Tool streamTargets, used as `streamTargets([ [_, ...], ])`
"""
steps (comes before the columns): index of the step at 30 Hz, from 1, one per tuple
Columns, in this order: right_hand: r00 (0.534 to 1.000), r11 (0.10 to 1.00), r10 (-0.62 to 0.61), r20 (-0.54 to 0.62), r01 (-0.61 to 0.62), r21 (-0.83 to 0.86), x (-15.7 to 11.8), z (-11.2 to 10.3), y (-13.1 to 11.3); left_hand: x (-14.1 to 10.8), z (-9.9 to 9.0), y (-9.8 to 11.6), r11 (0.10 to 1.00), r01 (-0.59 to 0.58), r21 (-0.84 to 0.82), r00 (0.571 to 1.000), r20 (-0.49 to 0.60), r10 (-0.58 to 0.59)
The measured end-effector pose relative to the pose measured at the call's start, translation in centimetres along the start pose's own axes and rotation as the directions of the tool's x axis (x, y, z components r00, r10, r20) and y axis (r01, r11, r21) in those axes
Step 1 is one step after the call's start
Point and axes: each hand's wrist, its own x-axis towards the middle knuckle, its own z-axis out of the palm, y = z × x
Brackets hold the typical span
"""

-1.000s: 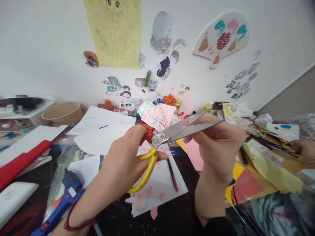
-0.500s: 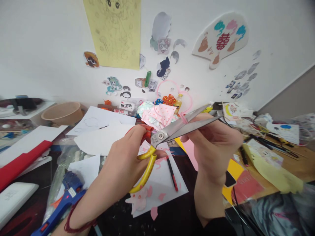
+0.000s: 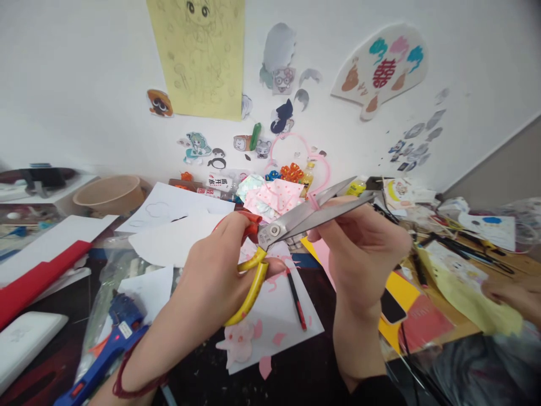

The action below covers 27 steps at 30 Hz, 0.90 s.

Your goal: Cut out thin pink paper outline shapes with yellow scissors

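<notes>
My left hand (image 3: 220,270) is closed round the handles of scissors (image 3: 274,230), one handle red-orange and the other yellow. The blades point up and to the right, partly open. Between them, near the middle of the blades, runs a thin pink strip (image 3: 323,175) that loops into a heart-like outline against the wall. Just beyond the blades, my right hand (image 3: 359,242) has its fingers pinched on the strip's lower end; the fingertips are partly hidden by the blades. Under my hands lies a white sheet (image 3: 287,316) with pink scraps and a red-and-black pen (image 3: 296,299).
A blue glue gun (image 3: 116,344) lies at the left, by a white box-like object (image 3: 31,338). Another person's hand (image 3: 518,293) is at the right edge, on yellow paper (image 3: 473,299). A phone (image 3: 393,307) lies near my right wrist. The wall carries paper cutouts.
The scissor blades have closed slightly, the gap between their tips narrowing around the pink strip. Both hands shift very little. Another person's hand has come in at the right edge.
</notes>
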Motion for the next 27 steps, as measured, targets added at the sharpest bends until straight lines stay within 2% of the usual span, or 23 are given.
streamTargets([
  [4, 1.000, 1.000, 0.013, 0.012, -0.013, -0.010, 0.11, -0.14, 0.11, -0.06, 0.09, -0.23, 0.999, -0.021, 0.044, 1.000, -0.004, 0.021],
  [12, 0.997, 0.996, 0.055, 0.047, -0.058, 0.064, -0.06, -0.16, 0.30, -0.06, 0.04, -0.05, 0.998, 0.028, 0.054, 0.999, 0.017, -0.029],
  [21, 1.000, 0.998, 0.017, 0.025, -0.018, 0.061, -0.03, 0.25, 0.05, -0.25, 0.21, 0.10, 0.998, 0.059, 0.036, 0.998, 0.028, -0.060],
  [27, 1.000, 0.997, -0.022, -0.008, 0.023, 0.072, -0.42, 0.53, 0.23, -0.39, 0.40, -0.19, 0.998, 0.040, 0.042, 0.998, 0.046, -0.042],
])
